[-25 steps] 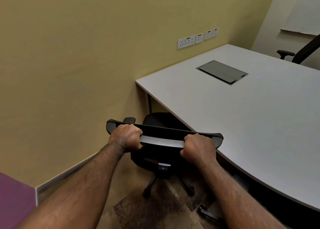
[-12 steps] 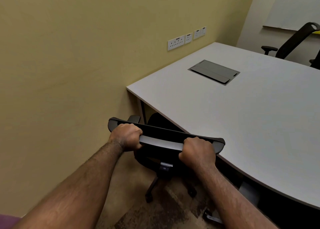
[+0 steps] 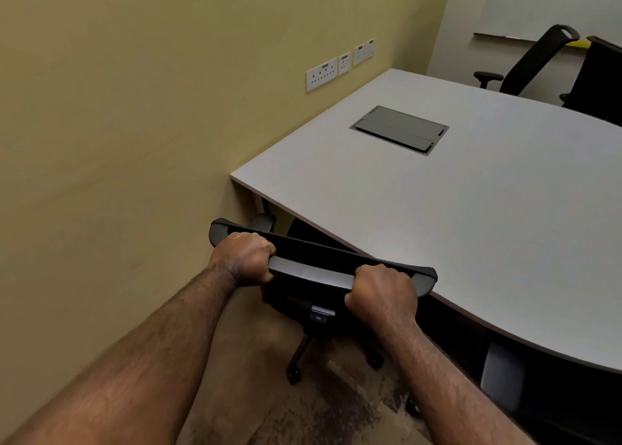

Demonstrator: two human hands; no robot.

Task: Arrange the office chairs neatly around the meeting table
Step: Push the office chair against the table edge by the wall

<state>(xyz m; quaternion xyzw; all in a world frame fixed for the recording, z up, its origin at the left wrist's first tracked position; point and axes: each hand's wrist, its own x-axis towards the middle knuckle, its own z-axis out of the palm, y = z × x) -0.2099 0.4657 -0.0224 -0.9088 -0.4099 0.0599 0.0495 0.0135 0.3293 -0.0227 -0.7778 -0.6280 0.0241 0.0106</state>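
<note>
Office chair (image 3: 313, 296), black, stands at the near corner of the meeting table (image 3: 471, 229), hard by the yellow wall (image 3: 134, 108), with its seat partly under the table edge. Its castor base (image 3: 303, 360) rests on patterned carpet (image 3: 303, 411). The tabletop is white, with a grey cable hatch (image 3: 399, 129) set flush in it. Two further chairs (image 3: 535, 60) stand at the far side; wall sockets (image 3: 321, 74) sit above the table line.

Handling, as judged: a rigid frame of moderate weight on wheels, so it should roll rather than need lifting, though the carpet may drag the castors and swing the base. The top rail of the backrest (image 3: 316, 269) is the sound place to hold; it is stiff and gives steering leverage.

Left hand (image 3: 244, 257) is closed in a full fist round the rail near its left end. Right hand (image 3: 382, 293) is likewise wrapped round the rail near its right end. Clearance to the wall on the left is tight.
</note>
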